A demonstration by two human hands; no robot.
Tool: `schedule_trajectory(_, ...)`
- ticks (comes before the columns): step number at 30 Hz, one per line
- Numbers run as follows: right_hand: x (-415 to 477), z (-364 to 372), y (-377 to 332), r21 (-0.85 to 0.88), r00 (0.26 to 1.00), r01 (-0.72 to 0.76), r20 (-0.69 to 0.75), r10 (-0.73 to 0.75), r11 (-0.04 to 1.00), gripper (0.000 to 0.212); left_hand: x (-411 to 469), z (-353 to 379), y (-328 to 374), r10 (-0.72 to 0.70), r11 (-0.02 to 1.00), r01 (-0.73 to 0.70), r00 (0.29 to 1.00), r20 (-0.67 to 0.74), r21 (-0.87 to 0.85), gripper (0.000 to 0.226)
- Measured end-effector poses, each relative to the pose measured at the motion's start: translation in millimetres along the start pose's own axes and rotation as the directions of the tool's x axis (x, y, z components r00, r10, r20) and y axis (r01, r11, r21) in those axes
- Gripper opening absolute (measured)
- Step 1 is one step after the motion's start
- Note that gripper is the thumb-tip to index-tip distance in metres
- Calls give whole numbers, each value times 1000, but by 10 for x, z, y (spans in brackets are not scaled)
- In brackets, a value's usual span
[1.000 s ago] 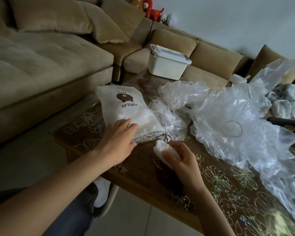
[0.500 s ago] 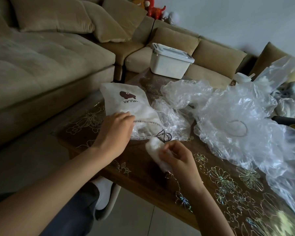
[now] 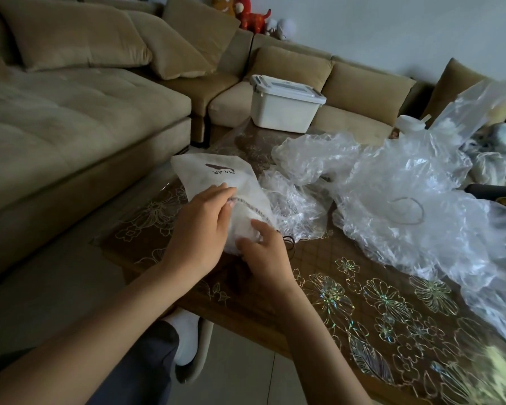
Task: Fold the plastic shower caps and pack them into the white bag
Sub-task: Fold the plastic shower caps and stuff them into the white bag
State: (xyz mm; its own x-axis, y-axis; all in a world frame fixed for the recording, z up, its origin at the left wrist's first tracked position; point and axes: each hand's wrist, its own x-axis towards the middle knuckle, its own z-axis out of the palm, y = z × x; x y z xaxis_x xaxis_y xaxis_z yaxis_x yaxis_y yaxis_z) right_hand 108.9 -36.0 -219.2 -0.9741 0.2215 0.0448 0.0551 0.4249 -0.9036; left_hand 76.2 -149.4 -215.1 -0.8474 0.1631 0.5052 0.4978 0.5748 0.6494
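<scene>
A dark wooden table (image 3: 348, 258), lying under a clear cover printed with shimmering flower outlines, is running from the centre of the frame down to the lower right. The white bag (image 3: 214, 182) is lying at its near left corner, just left of centre, with its brown print facing away. The left hand (image 3: 199, 232) is pinching the stitched rim of the bag's mouth, fingers curled over it. The right hand (image 3: 263, 252), just below centre, is curling fingers and thumb round a folded shower cap (image 3: 244, 229), a small white bundle sitting at the bag's mouth; how far in it is, I cannot tell. A big heap of loose shower caps (image 3: 406, 206) is sprawling across the right half of the table, touching the bag's right side.

A beige corner sofa (image 3: 70, 118) is filling the upper left and stretching along the pale wall (image 3: 392, 24) at the top. A white lidded box (image 3: 281, 109) is standing at upper centre, just past the table's far end, and a red plush toy (image 3: 253, 16) is perching on the sofa's back. At the bottom, a slippered foot (image 3: 190, 346) is resting on the tiled floor (image 3: 56, 287).
</scene>
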Motion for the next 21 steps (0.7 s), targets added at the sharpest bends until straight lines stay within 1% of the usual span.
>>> schedule_trajectory(2,20,-4,-62,129,998,56,13,-58,990,16,-24,9,-2,56,998,-57,997,60,27,35)
schedule_trajectory(3,52,7,-81,148,996,84,14,-87,985,11,-39,18,-12,93,993,-98,992,90,59,34)
schedule_trajectory(4,96,18,-84,159,996,85,23,-90,984,21,-58,30,-29,136,982,-149,984,114,114,34)
schedule_trajectory(5,137,25,-74,167,996,54,56,-64,984,26,-73,41,-46,173,964,-197,975,139,181,35)
schedule_trajectory(6,160,26,-63,147,995,26,87,-40,989,26,-89,52,-51,201,943,-237,965,167,235,36)
schedule_trajectory(7,170,24,-26,85,992,52,108,-61,995,25,-106,56,-46,188,934,-245,956,225,259,39)
schedule_trajectory(9,99,-47,5,-30,984,129,129,-124,991,24,-149,52,-31,89,943,-198,924,371,266,50)
schedule_trajectory(10,45,-117,40,-86,982,160,118,-150,983,25,-163,57,-55,24,940,-173,893,450,293,54)
schedule_trajectory(12,-100,-297,128,-174,972,237,40,-233,956,32,-153,83,-114,-91,876,-206,818,568,437,59)
schedule_trajectory(14,-182,-498,212,-203,952,256,-114,-283,945,35,-136,122,-171,-176,821,-228,771,612,523,70)
schedule_trajectory(15,-161,-596,287,-239,943,231,-185,-278,943,34,-119,144,-189,-206,812,-217,762,614,542,70)
schedule_trajectory(16,-103,-679,373,-301,945,178,-211,-248,937,36,-104,156,-206,-226,808,-204,759,611,552,67)
schedule_trajectory(18,46,-799,515,-481,979,83,-126,-163,873,48,-95,160,-259,-258,809,-168,760,596,564,62)
schedule_trajectory(19,124,-837,583,-547,989,72,-72,-132,834,54,-83,157,-276,-267,812,-151,762,589,564,59)
schedule_trajectory(20,185,-860,634,-578,993,78,-25,-113,812,55,-61,160,-314,-272,814,-136,770,577,565,57)
schedule_trajectory(21,241,-875,684,-592,992,102,0,-126,799,51,-35,164,-349,-277,813,-120,781,560,569,56)
